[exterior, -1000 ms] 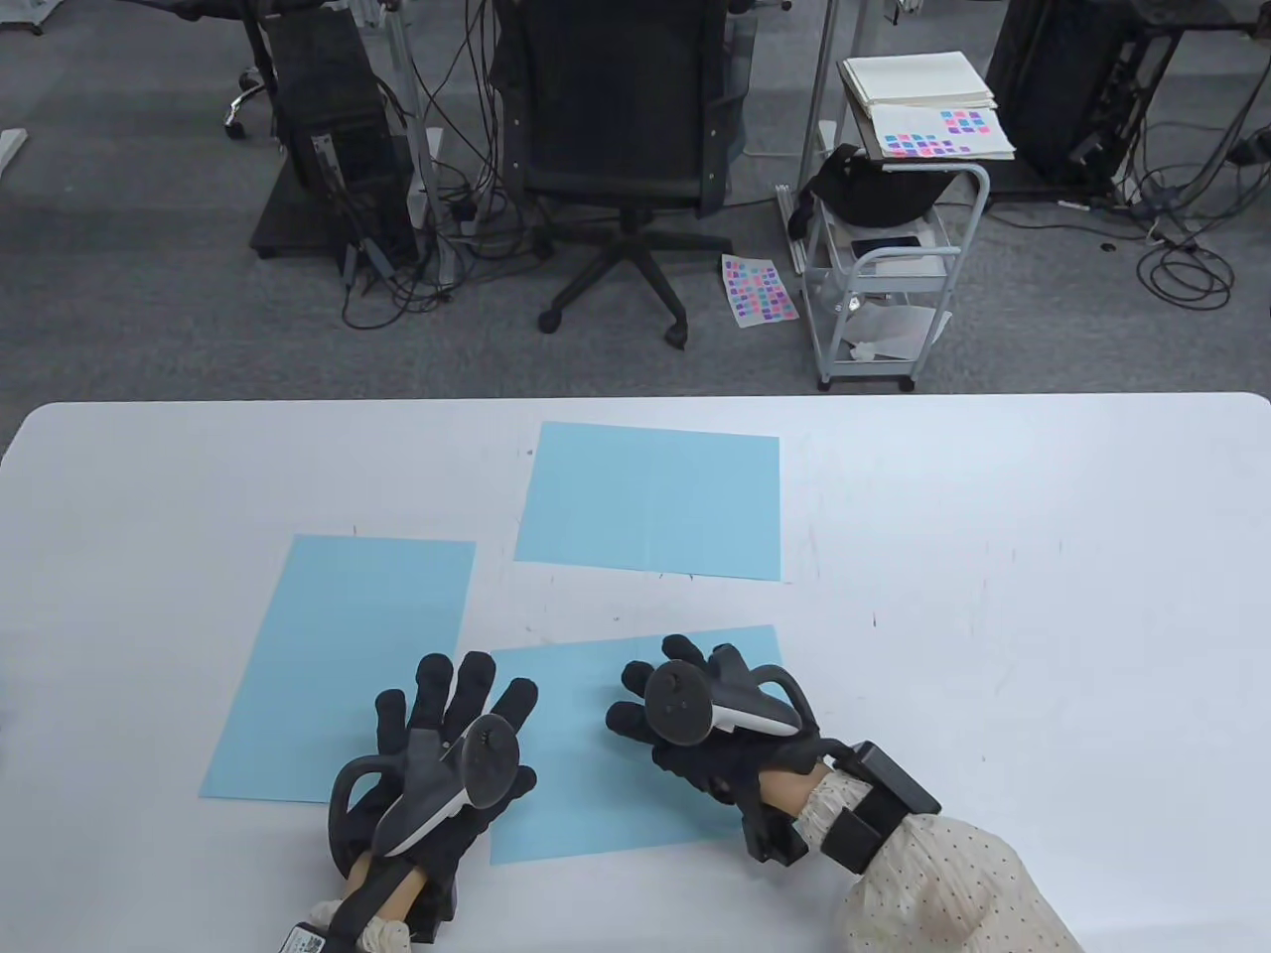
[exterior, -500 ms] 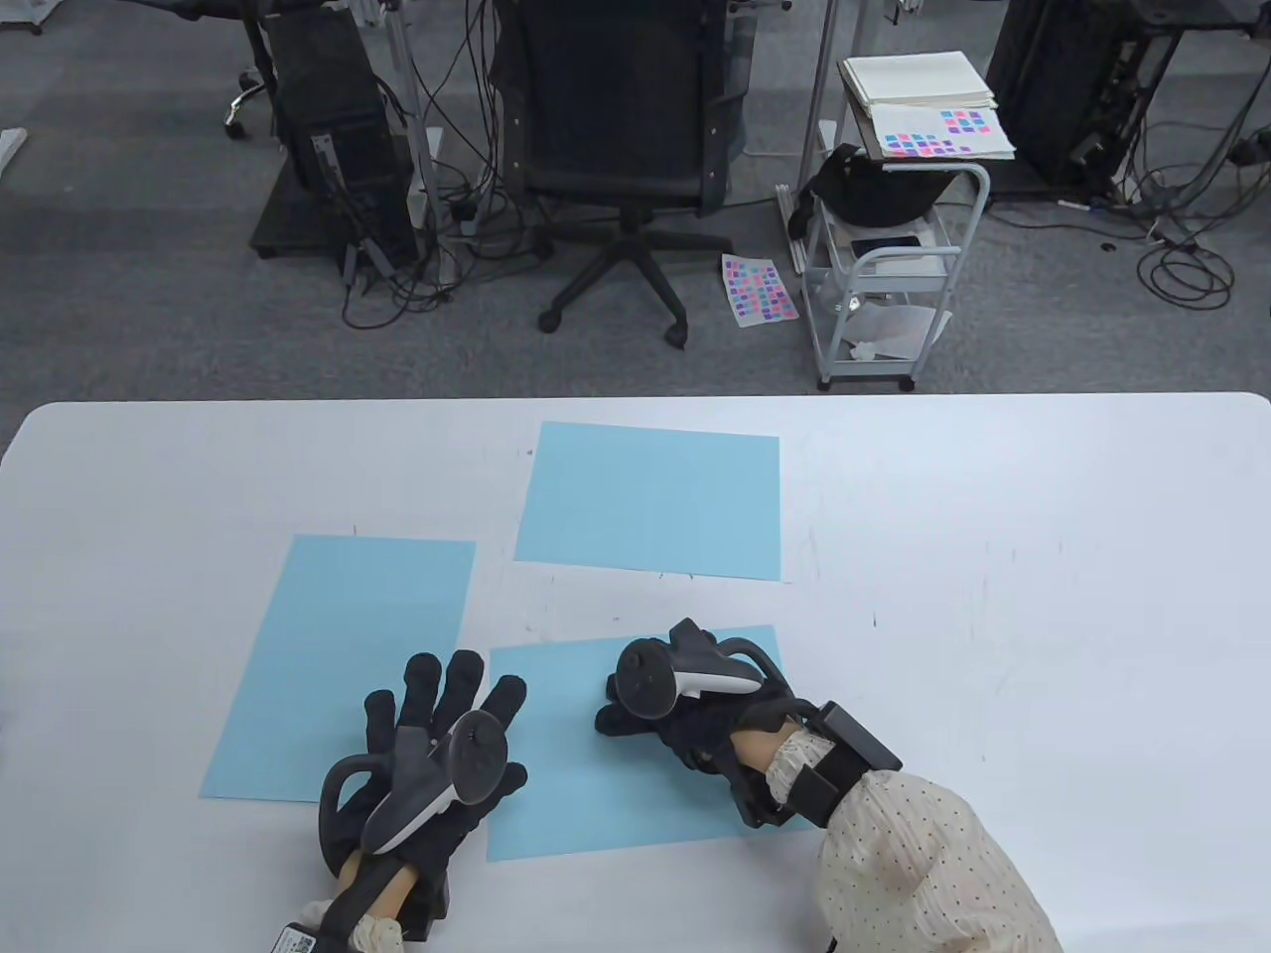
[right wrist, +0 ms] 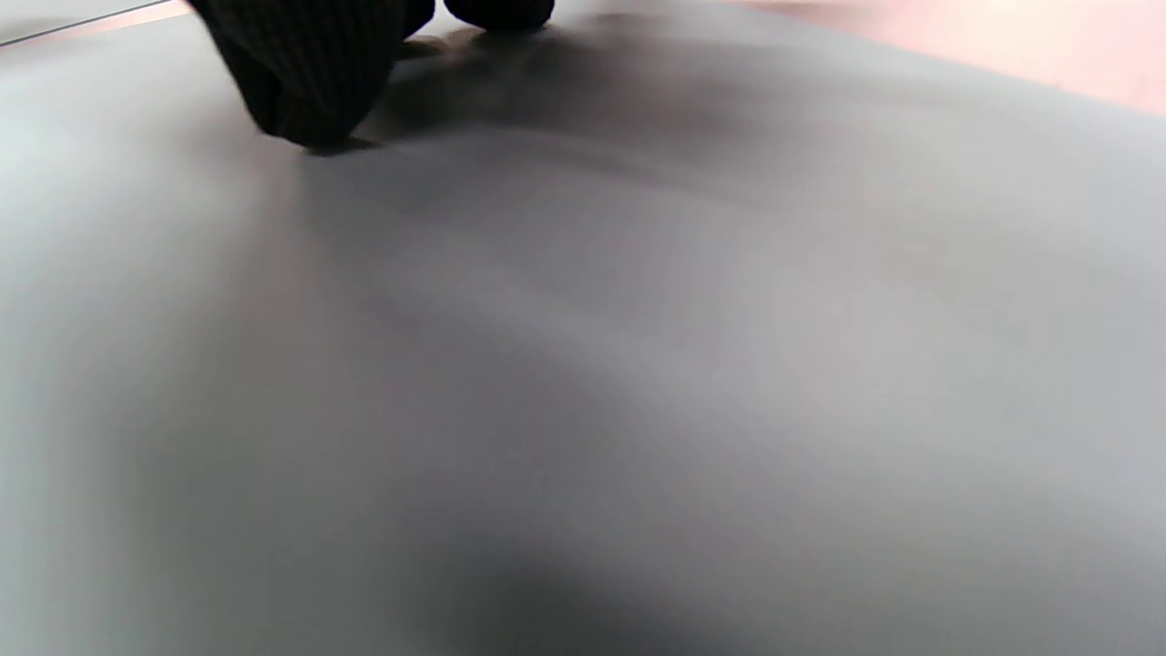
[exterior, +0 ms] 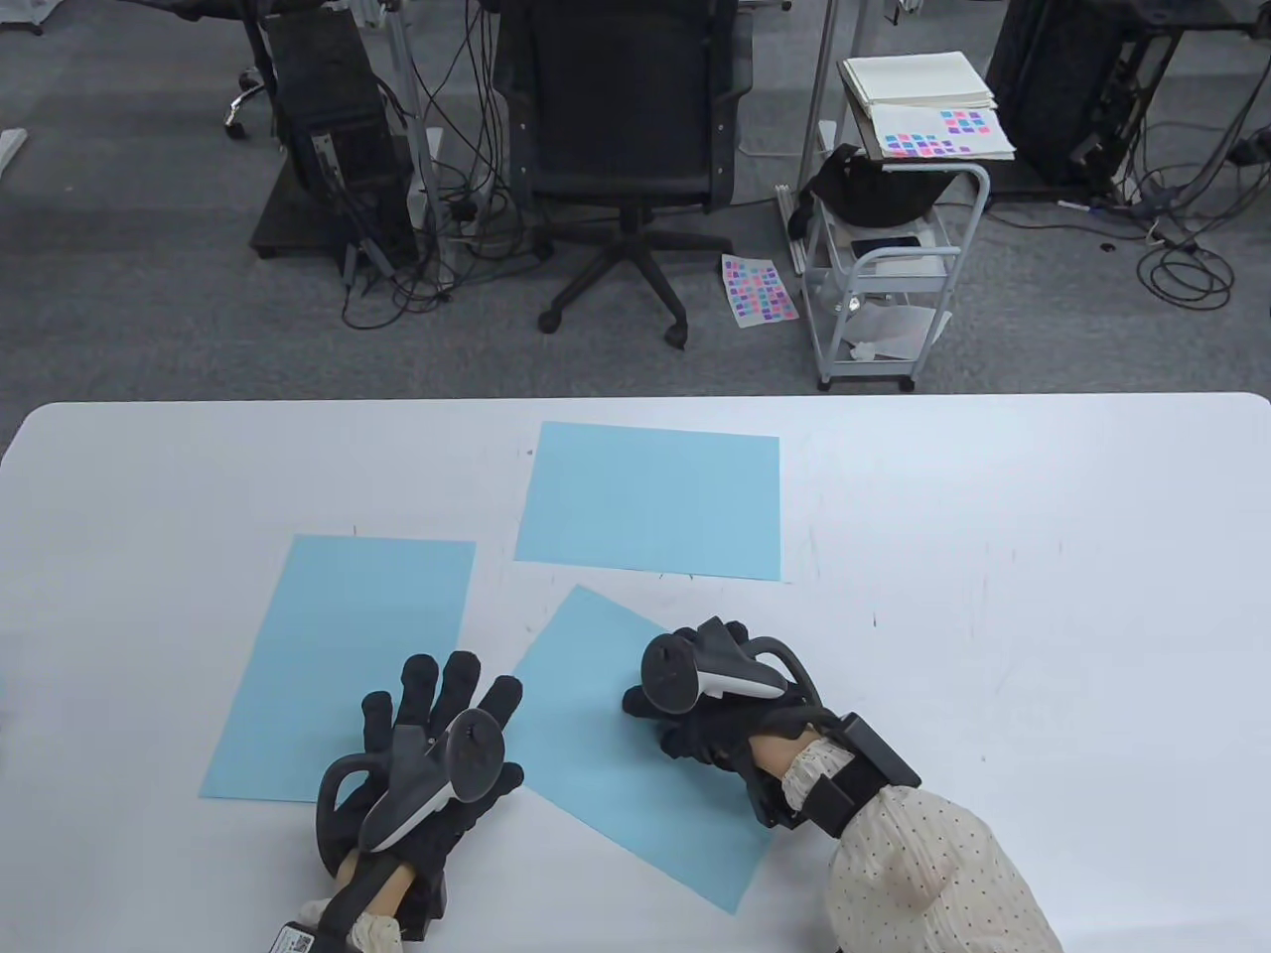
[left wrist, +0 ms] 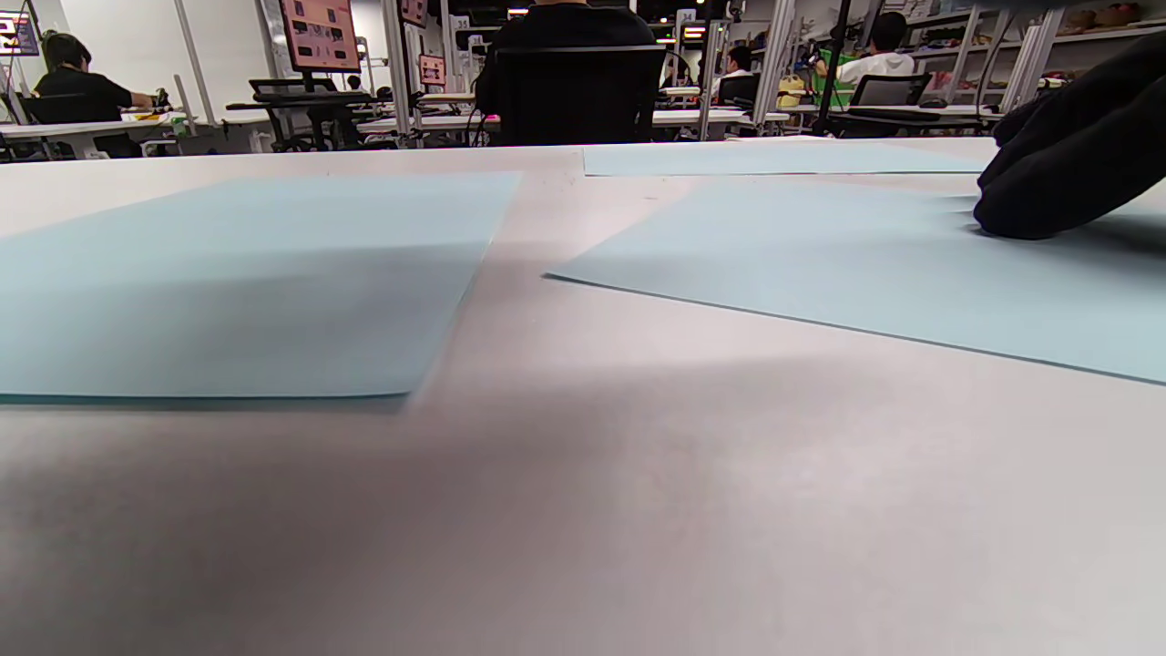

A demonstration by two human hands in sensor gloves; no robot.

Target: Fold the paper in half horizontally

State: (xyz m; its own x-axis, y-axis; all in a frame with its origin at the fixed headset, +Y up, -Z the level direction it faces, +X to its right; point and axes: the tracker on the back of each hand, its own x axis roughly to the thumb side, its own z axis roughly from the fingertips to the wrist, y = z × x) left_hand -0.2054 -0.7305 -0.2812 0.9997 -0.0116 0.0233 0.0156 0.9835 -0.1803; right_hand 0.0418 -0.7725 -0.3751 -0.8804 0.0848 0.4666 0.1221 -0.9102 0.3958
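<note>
Right hand (exterior: pixel 730 710) pressing on skewed blue sheet (exterior: pixel 606 715), left hand (exterior: pixel 437 749) lying flat beside it.
Sheet is lying near-centre on the table (exterior: pixel 993 596), long axis running diagonally far-left to near-right; right fingers are curling down onto its right part, left fingers are spreading open over its left edge. Two other blue sheets, left (exterior: pixel 338 655) and far (exterior: pixel 650 501), are crowding it.

Overhead view facing table (exterior: pixel 993 516), wrist views low, near tabletop
</note>
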